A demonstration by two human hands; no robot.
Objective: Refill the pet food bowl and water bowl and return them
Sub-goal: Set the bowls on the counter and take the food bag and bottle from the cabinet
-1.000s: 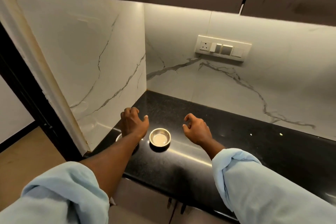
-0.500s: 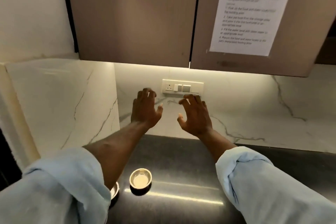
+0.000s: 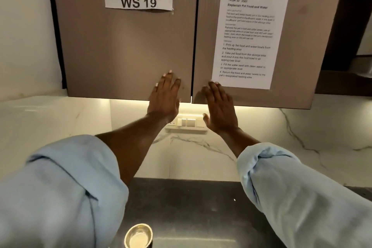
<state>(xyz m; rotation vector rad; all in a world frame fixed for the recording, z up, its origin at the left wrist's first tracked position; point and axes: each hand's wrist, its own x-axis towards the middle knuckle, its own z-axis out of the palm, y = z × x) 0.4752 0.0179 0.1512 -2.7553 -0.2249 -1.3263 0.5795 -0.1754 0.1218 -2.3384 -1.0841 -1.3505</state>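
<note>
From the head view, a small round metal bowl point(image 3: 138, 235) sits on the dark worktop point(image 3: 193, 211), low down in the picture, just beside the left sleeve point(image 3: 60, 191). The bowl is shiny and silver, with a rim that catches the light. Its inside looks pale, and I cannot tell if anything is in it. Its left edge is hidden by the sleeve.

Both hands are lifted up high, far from the bowl. The left hand point(image 3: 164, 97) is flat with its fingers point(image 3: 170, 80) spread apart, lying over the bottom of the left cupboard door point(image 3: 120, 46). It holds nothing. The right hand point(image 3: 220, 109) is also flat and holds nothing, with its fingers apart over the bottom corner of the right cupboard door point(image 3: 302, 46).

A paper label point(image 3: 138, 0) reading "WS 19" is stuck on the left door. A printed sheet point(image 3: 248, 38) titled "Replenish Pet Food and Water" is on the right door. A white switch plate point(image 3: 187, 124) shows on the marble wall point(image 3: 50, 123) between the two wrists.
</note>
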